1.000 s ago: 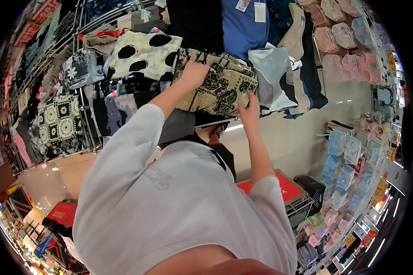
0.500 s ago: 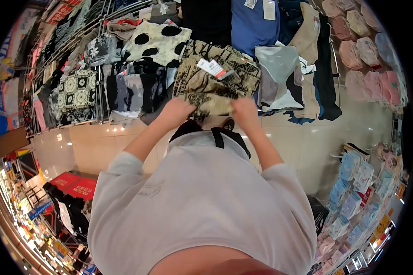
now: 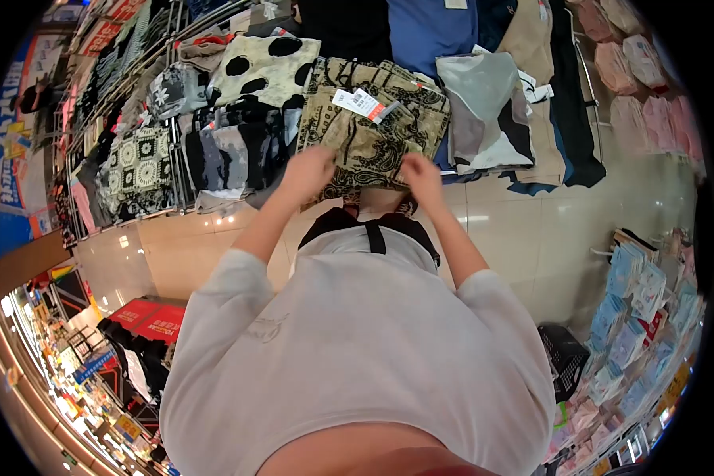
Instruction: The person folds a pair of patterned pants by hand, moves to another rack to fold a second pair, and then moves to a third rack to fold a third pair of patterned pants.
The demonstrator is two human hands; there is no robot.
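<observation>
A folded tan garment with a black paisley print lies on the display at the front, a white and red price tag on top of it. My left hand is closed on the cloth near its left front corner, fingers curled. On the opposite side my right hand pinches the cloth near the right front corner. The front edge hangs down between my hands, above the floor. To the right of it lies a folded grey, white and black garment.
A cream garment with black spots and a grey and black patterned one lie to the left. Blue trousers lie behind. A black basket stands on the floor behind me at right, near racks of packaged goods.
The front part of the paisley garment, lifted and blurred before, now lies flatter with its print showing. My hands have moved slightly closer together. The view has shifted a little.
</observation>
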